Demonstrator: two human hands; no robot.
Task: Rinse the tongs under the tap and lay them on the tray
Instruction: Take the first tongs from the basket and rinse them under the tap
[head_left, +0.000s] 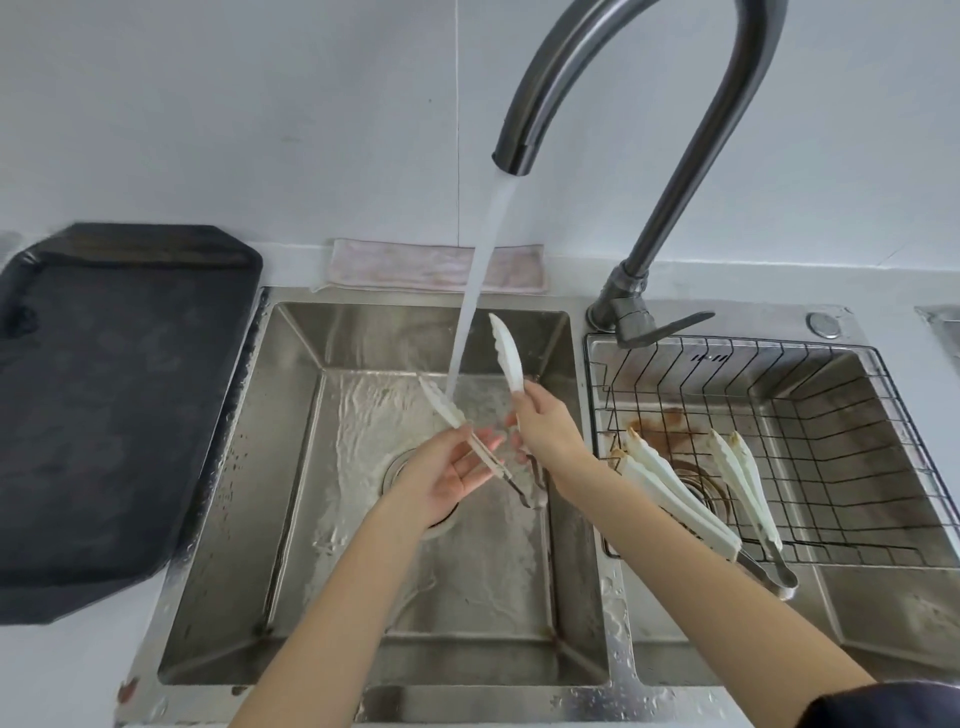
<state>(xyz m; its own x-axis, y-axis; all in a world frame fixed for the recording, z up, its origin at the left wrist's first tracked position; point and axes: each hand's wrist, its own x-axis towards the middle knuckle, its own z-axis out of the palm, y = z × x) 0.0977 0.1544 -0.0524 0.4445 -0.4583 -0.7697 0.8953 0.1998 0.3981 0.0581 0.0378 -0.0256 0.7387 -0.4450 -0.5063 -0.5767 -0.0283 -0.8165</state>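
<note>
White-tipped tongs (506, 353) are held spread wide over the left sink basin (291, 467), with the water stream (475, 291) from the tap (561, 88) falling between the two arms. My right hand (545, 431) grips the right arm just below its white tip. My left hand (447, 475) lies palm up under the left arm, fingers apart and touching it. The dark tray (114, 395) sits on the counter left of the sink with nothing on it.
A wire basket (831, 415) in the right basin holds two more soiled white tongs (675, 499). A folded pinkish cloth (436, 270) lies behind the left basin. The tap lever (670, 327) points right. Water covers the left basin floor around the drain.
</note>
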